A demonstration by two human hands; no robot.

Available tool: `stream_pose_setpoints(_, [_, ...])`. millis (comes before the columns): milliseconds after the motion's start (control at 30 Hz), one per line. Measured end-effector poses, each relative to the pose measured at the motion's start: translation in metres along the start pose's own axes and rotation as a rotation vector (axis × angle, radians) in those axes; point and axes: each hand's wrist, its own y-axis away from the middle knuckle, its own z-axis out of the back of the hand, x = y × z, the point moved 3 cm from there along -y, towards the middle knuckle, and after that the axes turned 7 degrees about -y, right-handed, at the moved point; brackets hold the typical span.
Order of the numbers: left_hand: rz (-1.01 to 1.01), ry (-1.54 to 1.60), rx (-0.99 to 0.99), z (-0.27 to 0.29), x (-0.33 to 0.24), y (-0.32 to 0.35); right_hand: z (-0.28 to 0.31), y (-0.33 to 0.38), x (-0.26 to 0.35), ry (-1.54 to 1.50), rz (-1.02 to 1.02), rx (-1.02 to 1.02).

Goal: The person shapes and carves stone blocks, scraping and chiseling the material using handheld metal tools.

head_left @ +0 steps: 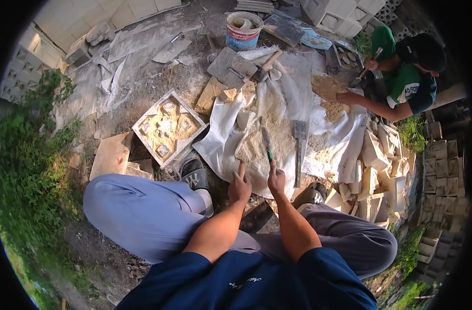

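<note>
In my right hand, fingers wrapped round it, is a narrow hand tool with a dark blade and green handle; its exact kind is unclear. The blade points away from me over a rough tan stone slab on white sacking. My left hand is by the slab's near edge, one finger stretched toward it and the others curled. What it grips, if anything, is hidden. Right of the slab lies a long flat metal tool. Off to the left sits a square mould-like frame with pale crumbly stuff inside.
A co-worker crouches at the far right, holding a hammer-like tool above tan rubble. A hammer, a grey slab and a bucket are at the back. Broken blocks pile up at right; plants grow at left.
</note>
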Motion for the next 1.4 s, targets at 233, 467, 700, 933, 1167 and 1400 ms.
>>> stream_pose_setpoints(233, [0.040, -0.013, 0.021, 0.003, 0.001, -0.001, 0.007, 0.016, 0.003, 0.321, -0.107, 0.145])
stream_pose_setpoints(467, [0.018, -0.014, -0.014, 0.003, 0.007, -0.006, 0.002, 0.008, 0.022, 0.094, 0.048, 0.067])
stream_pose_setpoints(700, [0.000, -0.015, -0.038, 0.004, 0.003, -0.003, 0.004, 0.008, -0.001, 0.194, -0.080, 0.115])
stream_pose_setpoints(933, [0.014, -0.052, -0.069, 0.004, 0.003, -0.001, 0.015, 0.010, -0.008, 0.344, -0.195, 0.115])
stream_pose_setpoints(1167, [-0.032, -0.066, -0.151, 0.035, 0.015, -0.002, 0.021, 0.017, 0.021, 0.151, -0.060, 0.187])
stream_pose_setpoints(1400, [0.008, -0.085, -0.267, 0.061, 0.024, -0.003, -0.004, 0.025, 0.022, 0.347, 0.019, 0.581])
